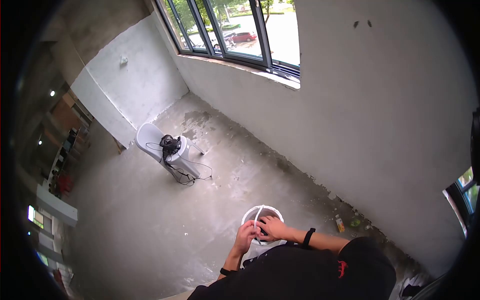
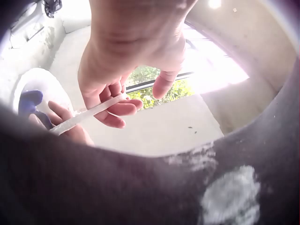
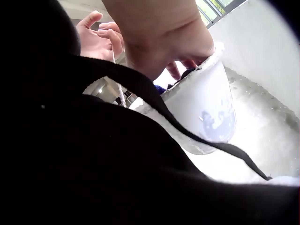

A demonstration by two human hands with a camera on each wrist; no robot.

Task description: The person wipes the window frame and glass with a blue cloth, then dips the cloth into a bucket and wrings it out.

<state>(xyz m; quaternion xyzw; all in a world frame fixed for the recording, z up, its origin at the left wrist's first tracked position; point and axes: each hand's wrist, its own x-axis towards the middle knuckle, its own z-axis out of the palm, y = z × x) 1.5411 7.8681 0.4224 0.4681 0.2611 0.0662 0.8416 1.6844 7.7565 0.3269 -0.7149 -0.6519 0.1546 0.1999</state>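
Observation:
A white bucket (image 3: 206,110) with a rough, crusted rim hangs or stands close in front of the person's body. Its pale handle (image 2: 89,113) rises across the opening, and the fingers of the left hand (image 1: 244,237) curl round it. Over the rim reaches the right hand (image 1: 273,228), its fingers down inside the bucket beside dark blue things (image 2: 31,100). The fingertips are partly hidden there, so I cannot tell whether they grip anything.
A grey plastic chair (image 1: 150,137) stands on the bare concrete floor (image 1: 135,220), with a black device (image 1: 170,144) and trailing cables on it. A plastered wall (image 1: 370,125) with windows runs along the right. Near its foot lies an orange-labelled carton (image 1: 340,223).

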